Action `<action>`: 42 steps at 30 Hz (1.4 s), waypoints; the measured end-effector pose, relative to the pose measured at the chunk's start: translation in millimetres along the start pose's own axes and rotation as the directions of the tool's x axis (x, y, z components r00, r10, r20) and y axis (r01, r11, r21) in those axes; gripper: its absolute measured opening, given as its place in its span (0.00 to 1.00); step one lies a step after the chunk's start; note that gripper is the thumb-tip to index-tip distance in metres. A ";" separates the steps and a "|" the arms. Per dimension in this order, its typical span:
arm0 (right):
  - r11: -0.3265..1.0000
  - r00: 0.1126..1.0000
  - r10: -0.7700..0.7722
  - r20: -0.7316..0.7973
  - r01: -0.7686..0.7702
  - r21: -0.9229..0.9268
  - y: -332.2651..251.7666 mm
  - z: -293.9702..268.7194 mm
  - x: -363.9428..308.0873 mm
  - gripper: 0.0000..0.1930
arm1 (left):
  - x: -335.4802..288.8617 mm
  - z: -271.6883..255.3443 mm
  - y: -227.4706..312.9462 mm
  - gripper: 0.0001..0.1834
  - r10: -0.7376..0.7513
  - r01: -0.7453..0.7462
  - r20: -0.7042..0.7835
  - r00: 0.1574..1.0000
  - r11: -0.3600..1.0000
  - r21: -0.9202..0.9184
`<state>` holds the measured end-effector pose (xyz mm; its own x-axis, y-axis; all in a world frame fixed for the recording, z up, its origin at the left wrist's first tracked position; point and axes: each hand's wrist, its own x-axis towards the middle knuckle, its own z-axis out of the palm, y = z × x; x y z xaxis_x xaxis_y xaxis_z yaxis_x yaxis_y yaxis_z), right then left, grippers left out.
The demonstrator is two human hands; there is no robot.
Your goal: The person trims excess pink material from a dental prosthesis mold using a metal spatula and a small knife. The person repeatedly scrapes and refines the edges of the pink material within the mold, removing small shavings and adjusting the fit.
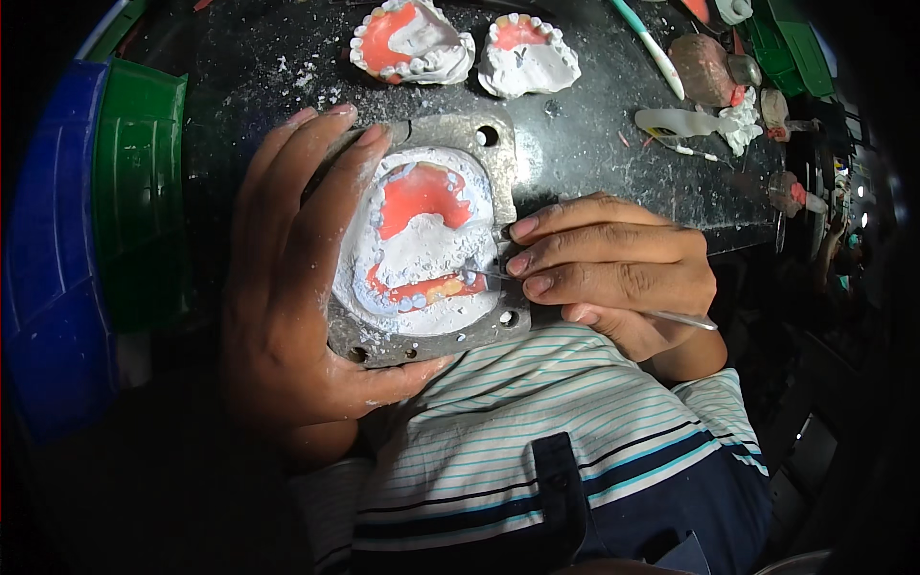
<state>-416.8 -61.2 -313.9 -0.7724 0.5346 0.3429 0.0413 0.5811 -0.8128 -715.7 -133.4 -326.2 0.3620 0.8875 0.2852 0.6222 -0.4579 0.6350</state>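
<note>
My left hand (305,259) is wrapped round the left side of a grey metal dental flask (501,158), fingers over the far edge and thumb along the near edge. White plaster (450,314) fills the flask, with a pink wax denture base (422,196) and a second pink strip with teeth (431,287) set in it. Between the fingers and thumb of my right hand (623,268) is a thin metal carving tool (685,319). Its tip meets the plaster beside the right end of the toothed strip. Loose plaster crumbs lie on the flask's surface.
Two plaster dental models (426,48) with pink wax stand at the back of the dark worktable (594,144). A teal-and-white brush (652,48), a white-handled tool (680,123) and a round reddish vessel (701,69) lie back right. Green (142,192) and blue (53,240) bins stand left.
</note>
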 end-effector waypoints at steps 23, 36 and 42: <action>0.932 0.928 -0.286 0.238 0.327 -0.154 5.7 -8.5 12.9 0.15 | 2.6 -3.5 2.1 0.65 -0.018 0.018 0.023 1.000 1.000 -0.017; 0.997 0.988 -0.069 0.137 0.062 0.054 6.9 -15.8 24.6 0.14 | 3.1 -3.0 2.1 0.64 -0.036 0.037 0.030 0.999 0.999 -0.033; 0.899 0.893 -0.420 -0.165 0.434 0.064 38.6 17.0 3.5 0.17 | 2.9 -7.0 1.5 0.64 -0.018 0.020 0.025 1.000 0.997 -0.070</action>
<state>-428.7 -47.3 -352.1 -0.6026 0.3344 0.7246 -0.3386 0.7151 -0.6115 -718.6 -131.1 -319.4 0.3677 0.8942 0.2554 0.5795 -0.4351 0.6891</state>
